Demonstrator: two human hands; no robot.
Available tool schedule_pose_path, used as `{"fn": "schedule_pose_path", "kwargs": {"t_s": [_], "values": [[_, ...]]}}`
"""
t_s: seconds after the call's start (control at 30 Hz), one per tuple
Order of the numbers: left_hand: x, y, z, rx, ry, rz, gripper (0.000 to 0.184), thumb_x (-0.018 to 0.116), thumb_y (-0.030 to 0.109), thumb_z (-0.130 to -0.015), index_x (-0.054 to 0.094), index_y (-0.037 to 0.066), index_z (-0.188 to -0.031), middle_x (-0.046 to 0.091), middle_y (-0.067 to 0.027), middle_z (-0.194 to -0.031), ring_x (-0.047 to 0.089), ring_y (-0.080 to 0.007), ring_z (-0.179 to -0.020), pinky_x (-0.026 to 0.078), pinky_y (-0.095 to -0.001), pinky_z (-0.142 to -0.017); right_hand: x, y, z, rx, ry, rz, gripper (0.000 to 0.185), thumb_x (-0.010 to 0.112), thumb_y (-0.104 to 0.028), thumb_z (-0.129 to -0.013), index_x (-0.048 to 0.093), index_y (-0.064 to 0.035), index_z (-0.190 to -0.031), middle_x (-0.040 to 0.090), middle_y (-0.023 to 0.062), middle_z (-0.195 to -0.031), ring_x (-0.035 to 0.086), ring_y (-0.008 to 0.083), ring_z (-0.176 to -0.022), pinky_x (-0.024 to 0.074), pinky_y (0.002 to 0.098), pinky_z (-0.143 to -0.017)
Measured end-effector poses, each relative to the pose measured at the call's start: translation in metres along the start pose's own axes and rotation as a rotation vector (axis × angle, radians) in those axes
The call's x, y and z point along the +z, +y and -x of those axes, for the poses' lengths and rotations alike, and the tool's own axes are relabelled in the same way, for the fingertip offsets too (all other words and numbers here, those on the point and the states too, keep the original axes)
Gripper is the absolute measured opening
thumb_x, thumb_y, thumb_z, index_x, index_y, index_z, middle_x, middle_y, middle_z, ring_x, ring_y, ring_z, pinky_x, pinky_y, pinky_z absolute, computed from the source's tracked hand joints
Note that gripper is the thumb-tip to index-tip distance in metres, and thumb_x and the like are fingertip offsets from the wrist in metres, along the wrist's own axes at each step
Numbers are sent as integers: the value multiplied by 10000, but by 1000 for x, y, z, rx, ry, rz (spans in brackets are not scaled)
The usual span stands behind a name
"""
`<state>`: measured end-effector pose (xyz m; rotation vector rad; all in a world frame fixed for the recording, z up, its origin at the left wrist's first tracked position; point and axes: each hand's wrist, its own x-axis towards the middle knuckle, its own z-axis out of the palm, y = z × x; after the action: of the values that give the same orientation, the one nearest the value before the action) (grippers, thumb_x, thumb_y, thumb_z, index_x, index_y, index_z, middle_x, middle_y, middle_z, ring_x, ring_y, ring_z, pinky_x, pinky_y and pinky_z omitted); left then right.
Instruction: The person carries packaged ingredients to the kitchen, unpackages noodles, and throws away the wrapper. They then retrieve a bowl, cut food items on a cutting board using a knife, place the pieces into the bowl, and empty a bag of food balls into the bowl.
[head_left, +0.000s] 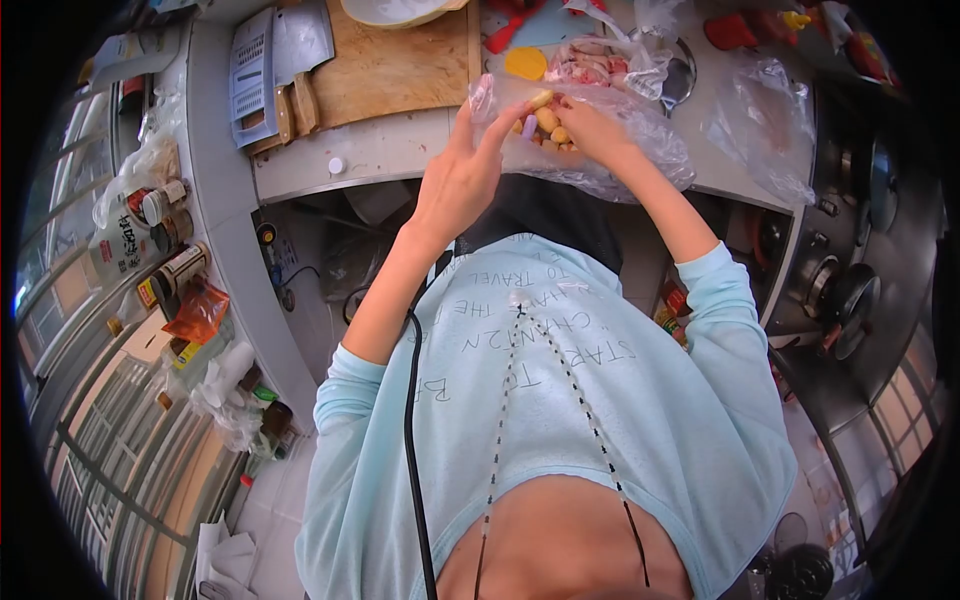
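Yellow disc [525, 63] and meat [587, 66] lie just beyond the bag [660, 135]

At six o'clock, the shirt [560, 400] reads "TO TRAVEL", "HAVE THE", "STAR"; at nine, a bag [122, 238] bears illegible characters.

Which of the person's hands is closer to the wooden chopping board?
The left. The left hand is by the near right corner of the chopping board; the right hand is farther right, at the yellowish pieces.
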<state>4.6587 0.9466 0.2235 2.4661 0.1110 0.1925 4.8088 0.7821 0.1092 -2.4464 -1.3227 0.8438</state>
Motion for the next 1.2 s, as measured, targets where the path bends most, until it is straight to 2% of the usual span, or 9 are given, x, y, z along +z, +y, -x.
{"fn": "schedule_pose_path", "kwargs": {"t_s": [0.13, 0.23, 0.33, 0.43, 0.53, 0.63, 0.93, 1.13, 1.2], "values": [[1, -2, 2, -8, -75, -9, 580, 611, 10, -726, 419, 185, -1245, 358, -196, -1273, 580, -333, -736, 493, -392, -627, 10, 11, 8, 6, -83, 75, 295, 465, -57, -782, 545, -42, -1066, 534, 136, -1093, 540, 309, -984, 430, 373, -838], [3, -1, 3, 0, -98, 37, 617, 603, 9, -707, 410, 223, -1253, 380, -212, -1238, 584, -344, -736, 505, -385, -600, -13, 1, 26, 204, -109, -207, 297, 467, -43, -777, 547, -48, -1063, 533, 116, -1104, 546, 306, -973, 434, 378, -829], [2, 4, 1, 9, -114, 49, 629, 601, 8, -697, 413, 240, -1250, 389, -215, -1225, 589, -342, -737, 511, -382, -585, -15, 23, 36, -46, -342, 169, 303, 481, -7, -759, 568, -61, -1045, 538, 120, -1119, 542, 309, -986, 431, 387, -834], [3, 8, -1, 22, -128, 56, 613, 605, 9, -699, 425, 238, -1238, 392, -206, -1225, 594, -327, -736, 512, -381, -585, -19, 38, 39, 44, -340, 141, 311, 498, 28, -739, 596, -86, -1011, 560, 125, -1093, 540, 312, -997, 432, 389, -836], [5, 11, -2, 42, -119, 60, 601, 606, 11, -703, 433, 238, -1232, 398, -198, -1222, 596, -316, -727, 512, -379, -585, -38, 39, 43, 221, -286, 194, 306, 508, 34, -729, 614, -98, -983, 576, 129, -1063, 535, 312, -1013, 431, 389, -843], [8, 15, -3, 63, -110, 102, 602, 606, 12, -707, 432, 241, -1237, 400, -196, -1221, 597, -312, -715, 512, -376, -586, -40, 44, 45, 216, -245, 290, 292, 519, 7, -739, 612, -105, -991, 578, 129, -1062, 536, 306, -1015, 433, 387, -844], [10, 20, -7, -4, -120, 95, 593, 615, 8, -718, 421, 198, -1245, 429, -156, -1208, 590, -289, -719, 503, -356, -602, -19, 33, 23, -117, 286, 87, 260, 483, -142, -798, 589, -84, -1028, 605, 131, -995, 565, 302, -936, 447, 401, -797], [3, 17, -4, -7, -80, 55, 559, 609, 16, -737, 425, 175, -1241, 470, -153, -1145, 582, -292, -762, 490, -357, -633, 7, 13, 4, -101, 270, -20, 201, 475, -108, -789, 570, -26, -946, 595, 179, -901, 579, 344, -801, 442, 421, -707], [-1, 16, -1, -3, -82, 31, 550, 609, 23, -741, 428, 171, -1238, 474, -156, -1121, 576, -300, -773, 486, -362, -644, 3, 14, 4, -111, 235, 56, 251, 500, -97, -771, 582, -61, -1005, 601, 161, -922, 574, 324, -866, 446, 413, -740]]}}
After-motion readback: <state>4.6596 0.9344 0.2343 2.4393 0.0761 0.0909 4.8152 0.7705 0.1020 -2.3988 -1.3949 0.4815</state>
